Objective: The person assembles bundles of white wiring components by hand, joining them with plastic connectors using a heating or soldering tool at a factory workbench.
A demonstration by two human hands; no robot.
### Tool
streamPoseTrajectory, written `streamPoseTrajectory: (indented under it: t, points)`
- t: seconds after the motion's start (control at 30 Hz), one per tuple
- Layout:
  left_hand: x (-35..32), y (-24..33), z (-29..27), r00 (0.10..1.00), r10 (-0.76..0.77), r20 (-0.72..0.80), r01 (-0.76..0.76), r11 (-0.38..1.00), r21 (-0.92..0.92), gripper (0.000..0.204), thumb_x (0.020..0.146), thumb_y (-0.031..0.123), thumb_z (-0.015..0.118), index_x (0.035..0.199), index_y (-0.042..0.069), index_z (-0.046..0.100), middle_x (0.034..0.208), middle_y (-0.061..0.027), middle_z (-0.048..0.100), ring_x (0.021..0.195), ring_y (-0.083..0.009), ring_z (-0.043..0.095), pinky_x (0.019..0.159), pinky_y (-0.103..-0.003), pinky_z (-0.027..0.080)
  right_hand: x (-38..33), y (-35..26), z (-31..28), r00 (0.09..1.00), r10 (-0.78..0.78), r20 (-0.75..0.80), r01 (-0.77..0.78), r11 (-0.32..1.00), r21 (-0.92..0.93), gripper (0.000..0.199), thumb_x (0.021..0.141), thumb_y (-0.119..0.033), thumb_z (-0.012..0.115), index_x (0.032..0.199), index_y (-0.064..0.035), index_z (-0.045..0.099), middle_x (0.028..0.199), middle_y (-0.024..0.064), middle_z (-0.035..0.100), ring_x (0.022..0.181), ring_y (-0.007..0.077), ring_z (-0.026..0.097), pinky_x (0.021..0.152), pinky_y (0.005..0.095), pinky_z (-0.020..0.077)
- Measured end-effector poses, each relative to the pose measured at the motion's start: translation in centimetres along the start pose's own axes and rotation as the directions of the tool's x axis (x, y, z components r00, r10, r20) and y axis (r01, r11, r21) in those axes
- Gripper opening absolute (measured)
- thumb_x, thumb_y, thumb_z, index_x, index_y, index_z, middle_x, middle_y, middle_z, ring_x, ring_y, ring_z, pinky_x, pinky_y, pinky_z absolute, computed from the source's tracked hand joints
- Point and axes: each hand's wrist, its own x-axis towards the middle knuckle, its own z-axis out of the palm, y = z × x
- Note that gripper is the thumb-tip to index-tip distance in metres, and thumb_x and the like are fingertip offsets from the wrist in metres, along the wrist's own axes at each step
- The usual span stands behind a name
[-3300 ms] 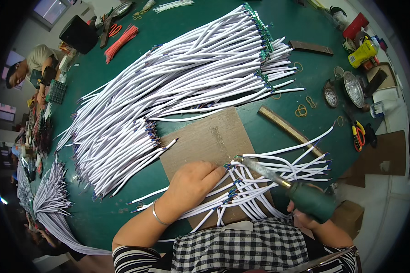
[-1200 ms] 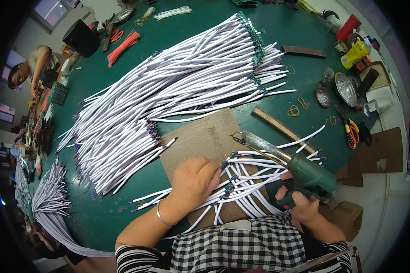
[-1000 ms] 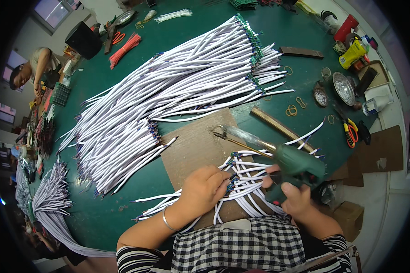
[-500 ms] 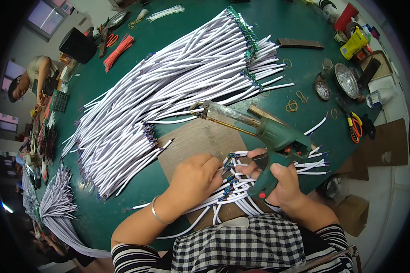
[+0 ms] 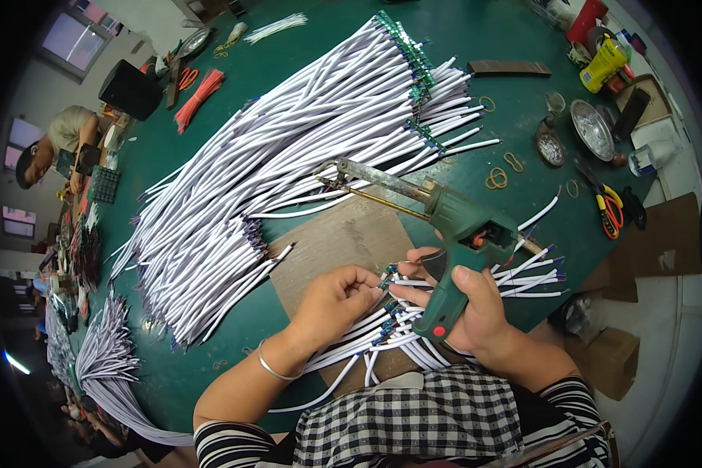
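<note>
My right hand (image 5: 482, 313) is wrapped around the grip of a green soldering gun (image 5: 462, 218), its metal tip pointing up and left over a brown board (image 5: 343, 234). Some of its fingers reach left beside the white cables. My left hand (image 5: 331, 306) is closed, thumb and forefinger pinched at a small green circuit piece (image 5: 389, 271) on the cable ends. Below both hands lies a cluster of white cables (image 5: 413, 337) with coloured wire ends. Exactly what the left fingertips hold is partly hidden.
A large heap of white cables (image 5: 288, 140) with green circuit strips (image 5: 409, 58) covers the table beyond. Rubber bands (image 5: 497, 179), metal dishes (image 5: 592, 132), a yellow bottle (image 5: 604, 65) and orange-handled cutters (image 5: 610, 214) lie right. Another person (image 5: 66, 140) works at far left.
The soldering gun has shifted slightly left, its tip a little higher. My left hand has turned so thumb and forefinger show. A cable end left of my left forearm is no longer visible.
</note>
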Motion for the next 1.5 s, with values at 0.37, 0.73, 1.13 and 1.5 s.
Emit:
streamPoseTrajectory:
  t: [0.37, 0.73, 1.13, 1.5]
  points:
    - [-0.1, -1.1, 0.9, 0.997, 0.035, -0.073, -0.054, 0.961, -0.27, 0.011, 0.085, 0.004, 0.062, 0.092, -0.001, 0.056, 0.078, -0.0041, 0.061, 0.064, -0.006, 0.056, 0.056, -0.018, 0.045, 2.0, 0.8, -0.8, 0.975, -0.2, -0.1, 0.205, 0.978, 0.035, 0.049, 0.089, -0.034, 0.047, 0.134, -0.0191, 0.034, 0.12, 0.0086, 0.049, 0.12, 0.0229, 0.042, 0.103, 0.061, 0.0292]
    - [0.4, 0.3, 0.9, 0.989, -0.045, 0.139, 0.123, 0.773, -0.622, 0.009, 0.09, 0.009, 0.057, 0.095, 0.002, 0.054, 0.077, -0.0037, 0.058, 0.059, -0.0093, 0.056, 0.05, -0.019, 0.044, 0.5, 0.9, -0.1, 0.987, -0.13, 0.091, 0.131, 0.991, -0.004, 0.054, 0.085, -0.031, 0.053, 0.134, -0.0184, 0.034, 0.128, 0.0107, 0.044, 0.124, 0.0252, 0.039, 0.102, 0.0602, 0.0318]
    - [-0.3, 0.5, 1.7, 0.723, 0.685, -0.086, -0.468, 0.577, 0.67, 0.011, 0.076, 0.005, 0.068, 0.086, 0.004, 0.061, 0.078, -0.0081, 0.06, 0.064, -0.0195, 0.06, 0.054, -0.029, 0.047, 1.4, 1.5, -1.0, 0.984, -0.171, -0.055, 0.177, 0.976, 0.13, 0.052, 0.085, -0.018, 0.049, 0.134, -0.0091, 0.032, 0.133, 0.0123, 0.042, 0.129, 0.0234, 0.034, 0.107, 0.0559, 0.0233]
    - [-0.2, -0.6, 1.7, 0.924, 0.249, -0.29, -0.18, 0.953, 0.243, 0.01, 0.078, 0.005, 0.069, 0.082, 0.0, 0.06, 0.073, -0.0069, 0.063, 0.06, -0.0103, 0.056, 0.054, -0.024, 0.045, -0.9, 1.7, 0.0, 0.996, -0.077, 0.039, 0.076, 0.996, 0.039, 0.065, 0.081, -0.012, 0.053, 0.14, -0.005, 0.026, 0.14, 0.0113, 0.032, 0.132, 0.0219, 0.029, 0.107, 0.0518, 0.0253]
